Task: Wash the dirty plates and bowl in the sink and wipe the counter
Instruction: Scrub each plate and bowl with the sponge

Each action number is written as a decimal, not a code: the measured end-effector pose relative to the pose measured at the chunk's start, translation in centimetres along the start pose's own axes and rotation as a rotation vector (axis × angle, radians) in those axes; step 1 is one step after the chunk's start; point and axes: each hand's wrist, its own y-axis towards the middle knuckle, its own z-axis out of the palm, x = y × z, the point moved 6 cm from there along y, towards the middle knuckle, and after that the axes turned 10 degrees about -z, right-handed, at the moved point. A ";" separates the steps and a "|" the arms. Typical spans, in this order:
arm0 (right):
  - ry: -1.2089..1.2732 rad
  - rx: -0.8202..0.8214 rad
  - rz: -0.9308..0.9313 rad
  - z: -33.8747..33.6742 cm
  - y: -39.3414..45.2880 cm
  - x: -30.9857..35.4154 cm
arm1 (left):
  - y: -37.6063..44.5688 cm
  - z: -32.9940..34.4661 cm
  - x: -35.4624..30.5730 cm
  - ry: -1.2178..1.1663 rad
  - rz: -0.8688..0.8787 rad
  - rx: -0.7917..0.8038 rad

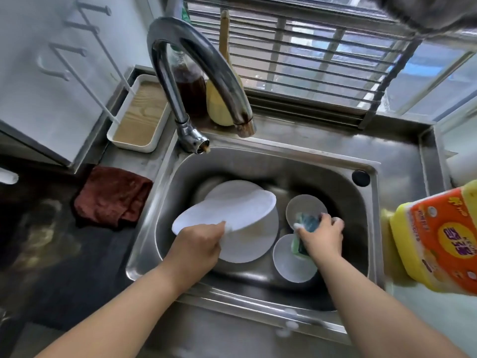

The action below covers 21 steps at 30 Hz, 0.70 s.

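While your left hand pinched the near rim of a white plate, tilted above a second plate lying in the sink, your right hand curled round a green sponge. One small bowl sat just beyond that grip, another just under it. A red cloth lay on the counter, left of your plate hand.

You have one white plate tilted above a second white plate lying flat in the steel sink. To their right sit two small white bowls, one near, one farther, with a green-blue sponge between them.
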 end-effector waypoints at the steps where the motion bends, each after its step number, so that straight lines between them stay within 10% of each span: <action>1: -0.008 0.001 -0.005 0.2 0.2 -0.1 | 0.0 0.3 0.2 -0.004 -0.010 0.002; 21: -0.056 -0.030 -0.055 0.7 0.9 0.6 | 1.7 -1.1 0.9 -0.734 -0.567 -0.134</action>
